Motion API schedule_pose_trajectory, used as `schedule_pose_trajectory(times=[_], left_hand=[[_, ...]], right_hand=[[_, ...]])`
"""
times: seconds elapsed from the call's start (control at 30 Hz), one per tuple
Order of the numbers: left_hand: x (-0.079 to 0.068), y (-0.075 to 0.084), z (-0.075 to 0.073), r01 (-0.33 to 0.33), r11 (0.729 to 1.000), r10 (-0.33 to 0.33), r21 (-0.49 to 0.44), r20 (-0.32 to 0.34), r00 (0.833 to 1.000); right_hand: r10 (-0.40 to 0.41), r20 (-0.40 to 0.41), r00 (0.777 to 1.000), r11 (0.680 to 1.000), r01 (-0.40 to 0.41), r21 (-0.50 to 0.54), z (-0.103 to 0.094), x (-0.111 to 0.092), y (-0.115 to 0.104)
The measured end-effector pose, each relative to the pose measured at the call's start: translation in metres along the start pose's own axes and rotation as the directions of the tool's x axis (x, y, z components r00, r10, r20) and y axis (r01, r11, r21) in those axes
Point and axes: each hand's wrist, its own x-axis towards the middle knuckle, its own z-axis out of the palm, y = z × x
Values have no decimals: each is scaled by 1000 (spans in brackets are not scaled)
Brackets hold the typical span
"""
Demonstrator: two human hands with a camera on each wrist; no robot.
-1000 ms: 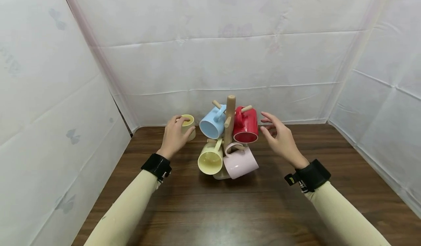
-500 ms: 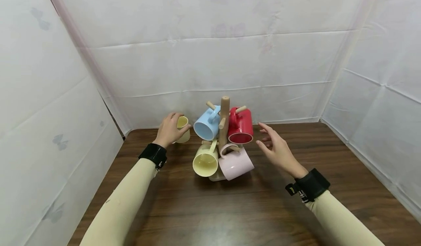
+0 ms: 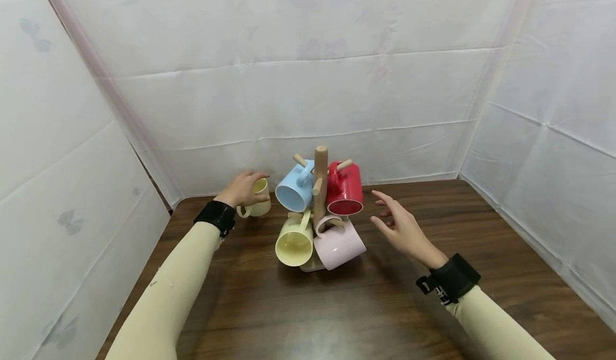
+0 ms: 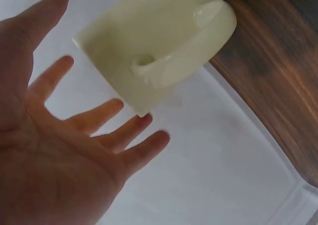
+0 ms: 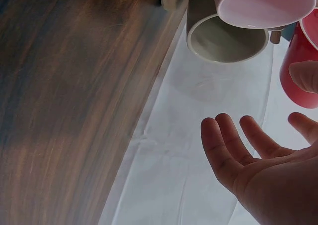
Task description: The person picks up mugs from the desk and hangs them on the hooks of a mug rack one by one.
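Observation:
My left hand (image 3: 243,190) is at a pale yellow mug (image 3: 260,206) standing at the table's back left. In the left wrist view its spread fingers are near the mug's rim, and the mug's handle (image 4: 186,53) points away from the palm. Whether a fingertip touches the rim I cannot tell. To the right, a wooden mug tree (image 3: 320,181) bears a light blue mug (image 3: 294,189), a red mug (image 3: 347,189), a yellow mug (image 3: 294,245) and a pink mug (image 3: 340,245). My right hand (image 3: 403,230) hovers right of the red mug, fingers loosely bent, holding nothing.
A greyish-green mug (image 5: 228,41) shows beyond the pink one in the right wrist view. White patterned sheets (image 3: 308,98) close off the back and both sides of the dark wooden table (image 3: 308,317).
The head view has shifted, so everything sits further left. My left hand has eased off the standing mug, whose handle now shows. My right hand has drawn slightly away from the red mug.

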Motion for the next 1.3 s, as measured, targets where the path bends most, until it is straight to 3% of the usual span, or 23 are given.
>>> schedule_pose_trajectory(times=[0.13, 0.47, 0.6, 1.0, 1.3], left_hand=[[3, -2, -2, -11, 1000, 12, -14, 61, 998], [10, -6, 2, -40, 999, 42, -19, 85, 996], [11, -6, 4, -18, 999, 21, -28, 103, 994], [8, -9, 4, 24, 999, -22, -29, 61, 998], [-6, -6, 1, 31, 1000, -31, -3, 28, 999]], right_hand=[[-2, 16, 1000, 1000, 2, -1, 1, -2, 2], [31, 43, 999, 999, -31, 11, 7, -12, 4], [38, 41, 998, 999, -38, 17, 10, -17, 5], [28, 48, 998, 999, -30, 34, 9, -11, 2], [3, 61, 998, 999, -6, 46, 8, -16, 5]])
